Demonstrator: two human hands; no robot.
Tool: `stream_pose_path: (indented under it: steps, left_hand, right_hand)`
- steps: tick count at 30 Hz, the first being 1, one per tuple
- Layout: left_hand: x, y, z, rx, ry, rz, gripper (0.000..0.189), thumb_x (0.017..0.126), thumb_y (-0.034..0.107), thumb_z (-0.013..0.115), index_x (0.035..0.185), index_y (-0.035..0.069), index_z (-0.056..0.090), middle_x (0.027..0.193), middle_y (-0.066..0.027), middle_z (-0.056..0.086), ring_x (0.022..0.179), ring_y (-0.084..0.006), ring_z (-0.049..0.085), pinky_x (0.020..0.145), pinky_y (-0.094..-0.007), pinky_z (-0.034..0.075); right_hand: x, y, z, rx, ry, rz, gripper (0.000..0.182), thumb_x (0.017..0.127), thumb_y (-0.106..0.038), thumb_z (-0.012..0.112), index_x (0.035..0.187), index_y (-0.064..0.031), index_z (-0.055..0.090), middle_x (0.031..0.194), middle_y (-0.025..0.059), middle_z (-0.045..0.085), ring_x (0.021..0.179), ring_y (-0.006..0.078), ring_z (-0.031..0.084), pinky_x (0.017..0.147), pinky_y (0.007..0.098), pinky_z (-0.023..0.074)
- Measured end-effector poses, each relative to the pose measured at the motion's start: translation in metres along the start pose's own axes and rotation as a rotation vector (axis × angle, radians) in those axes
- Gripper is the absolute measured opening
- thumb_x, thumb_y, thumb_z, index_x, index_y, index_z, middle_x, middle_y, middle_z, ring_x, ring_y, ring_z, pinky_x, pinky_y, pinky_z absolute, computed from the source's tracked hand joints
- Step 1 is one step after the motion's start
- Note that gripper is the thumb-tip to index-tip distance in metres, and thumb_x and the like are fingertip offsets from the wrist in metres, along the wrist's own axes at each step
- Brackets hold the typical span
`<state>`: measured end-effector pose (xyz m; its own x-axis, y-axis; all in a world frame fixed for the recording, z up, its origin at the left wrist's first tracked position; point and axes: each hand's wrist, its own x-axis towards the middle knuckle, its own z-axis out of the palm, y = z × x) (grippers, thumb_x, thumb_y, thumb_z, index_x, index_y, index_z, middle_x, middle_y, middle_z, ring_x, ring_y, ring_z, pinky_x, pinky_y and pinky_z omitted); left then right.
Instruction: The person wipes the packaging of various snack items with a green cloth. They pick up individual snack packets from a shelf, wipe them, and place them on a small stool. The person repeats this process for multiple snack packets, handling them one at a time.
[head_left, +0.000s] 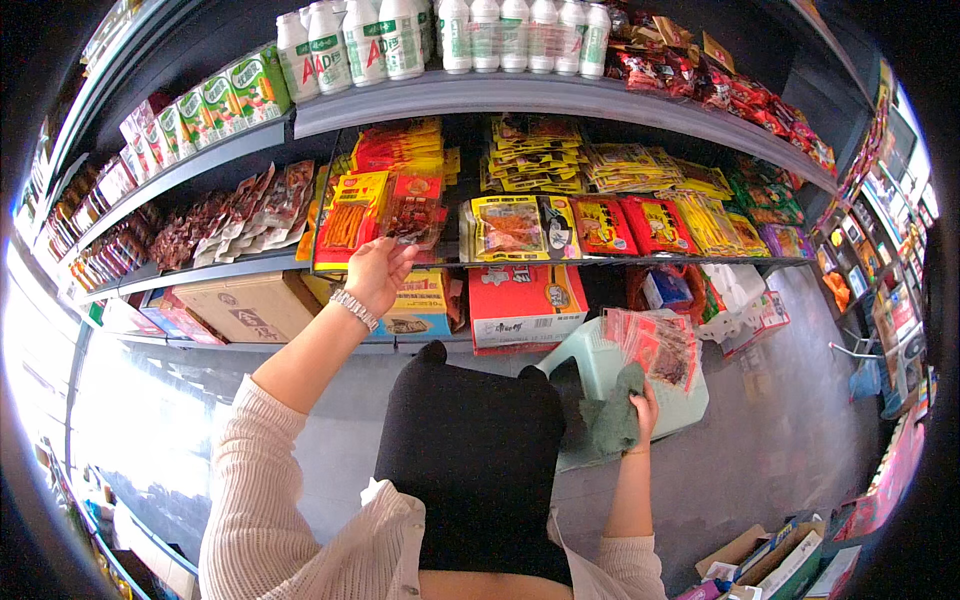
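My left hand (379, 274), with a metal-band watch on the wrist, reaches to the lower edge of a clear-and-red snack packet (412, 206) on the middle shelf. Its fingertips overlap the packet; whether they grip it, I cannot tell. Beside that packet on the left stands a red and yellow snack packet (351, 217). Low on the right, my right hand (641, 412) is closed on a grey-green cloth (619, 412). Just above the cloth, a fan of red and clear snack packets (664, 349) lies on a pale green plastic stool (686, 409).
Stacked yellow packets (532, 154) fill the middle shelf. White bottles (514, 37) stand on the shelf (480, 97) above. Below are a red carton (527, 307), a brown cardboard box (244, 307) and a yellow-blue box (420, 304). Open cartons (780, 562) lie at the lower right.
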<state>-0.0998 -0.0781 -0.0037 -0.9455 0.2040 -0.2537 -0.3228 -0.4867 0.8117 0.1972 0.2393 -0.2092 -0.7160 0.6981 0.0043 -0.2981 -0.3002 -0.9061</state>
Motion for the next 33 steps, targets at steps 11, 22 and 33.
stream_pose_path:
  steps: [11, 22, 33]
  left_hand:
    - [-0.012, 0.0, -0.003, -0.051, 0.014, -0.04, 0.008, 0.091, 0.011, 0.034, 0.091, 0.005, 0.039, 0.091, -0.0105, 0.052, 0.088, -0.0261, 0.061, 0.066, -0.0314, 0.054]
    - [-0.012, 0.005, 0.014, -0.057, -0.038, -0.078, 0.016, 0.091, 0.009, 0.03, 0.097, -0.002, 0.041, 0.095, -0.015, 0.054, 0.091, -0.0268, 0.06, 0.073, -0.035, 0.052]
    - [-0.022, 0.017, 0.003, -0.115, -0.167, -0.091, 0.023, 0.09, 0.013, 0.037, 0.106, -0.003, 0.043, 0.103, -0.0134, 0.05, 0.099, -0.0235, 0.048, 0.086, -0.0347, 0.039]
  right_hand:
    - [0.015, -0.103, 0.18, -0.534, -0.629, -0.113, 0.04, 0.058, -0.003, 0.047, 0.096, 0.004, 0.058, 0.099, 0.0068, 0.06, 0.093, 0.0158, 0.053, 0.082, 0.0242, 0.0405]
    - [0.093, -0.085, 0.353, -0.947, -1.134, -0.791, 0.024, 0.076, -0.018, 0.053, 0.097, -0.0104, 0.061, 0.095, 0.0115, 0.06, 0.089, 0.0258, 0.057, 0.074, 0.0322, 0.0453]
    - [0.093, -0.117, 0.382, -0.745, -1.315, 0.123, 0.021, 0.075, -0.015, 0.054, 0.09, -0.002, 0.061, 0.083, 0.008, 0.063, 0.073, 0.0143, 0.057, 0.065, 0.0289, 0.0451]
